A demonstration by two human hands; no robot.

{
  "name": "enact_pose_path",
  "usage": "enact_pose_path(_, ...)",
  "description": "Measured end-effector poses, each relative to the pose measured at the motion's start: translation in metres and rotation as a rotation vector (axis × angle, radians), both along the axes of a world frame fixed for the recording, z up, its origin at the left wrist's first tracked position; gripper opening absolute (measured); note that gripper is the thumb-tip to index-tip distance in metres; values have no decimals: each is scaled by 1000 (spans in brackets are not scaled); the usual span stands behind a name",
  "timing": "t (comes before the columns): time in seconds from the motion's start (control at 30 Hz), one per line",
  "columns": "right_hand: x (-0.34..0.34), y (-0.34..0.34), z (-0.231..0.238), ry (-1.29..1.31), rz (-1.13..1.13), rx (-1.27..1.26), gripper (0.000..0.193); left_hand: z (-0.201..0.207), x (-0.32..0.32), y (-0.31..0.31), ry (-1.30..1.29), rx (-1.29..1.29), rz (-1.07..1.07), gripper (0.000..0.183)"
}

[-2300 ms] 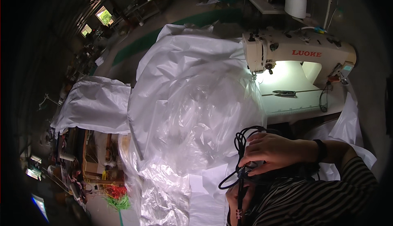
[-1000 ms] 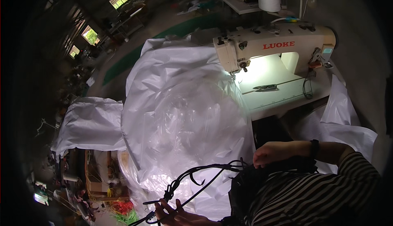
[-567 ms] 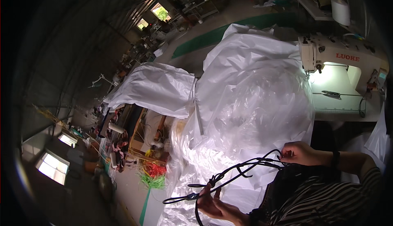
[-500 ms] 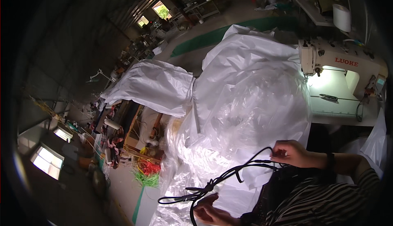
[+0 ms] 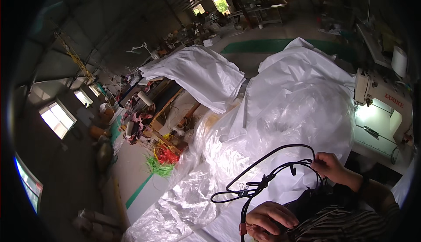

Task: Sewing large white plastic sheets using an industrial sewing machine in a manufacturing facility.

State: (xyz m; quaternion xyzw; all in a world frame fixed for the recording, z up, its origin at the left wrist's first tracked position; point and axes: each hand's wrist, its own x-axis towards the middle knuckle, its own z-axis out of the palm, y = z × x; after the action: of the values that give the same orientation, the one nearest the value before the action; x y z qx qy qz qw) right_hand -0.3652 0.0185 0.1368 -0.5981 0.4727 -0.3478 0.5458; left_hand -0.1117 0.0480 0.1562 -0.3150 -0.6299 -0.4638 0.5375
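A looped black cable [image 5: 264, 181] hangs in front of me, bunched at its middle, over white plastic sheeting [image 5: 302, 110]. My right hand [image 5: 330, 166] is closed in a pinch on the cable's upper right part. Lower down, my left hand [image 5: 269, 219] has its fingers loosely bent and apart, with nothing visible in them. Beside its knuckles one strand of the cable runs downward, bearing a small reddish clip [image 5: 242, 229]. A small dark binder clip [image 5: 241, 191] sits on the left loop.
A lit sewing machine [image 5: 381, 95] stands at the right, with thread snips [image 5: 372, 131] on its bed. Green and red plastic strands [image 5: 163, 156] lie left of the sheeting, near a wooden frame [image 5: 186, 115] and cloth scraps. Tables stand farther back.
The view has swung, so the sheeting and machine appear farther right. My left hand has turned, its bent fingers now pointing right. The cable's upper loop is wider; my right hand still pinches it.
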Motion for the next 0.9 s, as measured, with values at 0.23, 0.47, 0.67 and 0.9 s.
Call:
enact_pose_path(0.23,-64,4,-14,-658,335,-115,45,-28,5,25,-245,276,92,50)
enact_pose_path(0.47,-71,-28,17,-105,980,472,38,-16,3,7,-765,281,-75,16)
enact_pose_path(0.67,-40,-36,57,-795,1533,-60,19,-27,39,31,-1117,790,90,15)
enact_pose_path(0.9,-29,-25,50,-78,1323,37,27,-30,5,50,-837,1059,889,20)
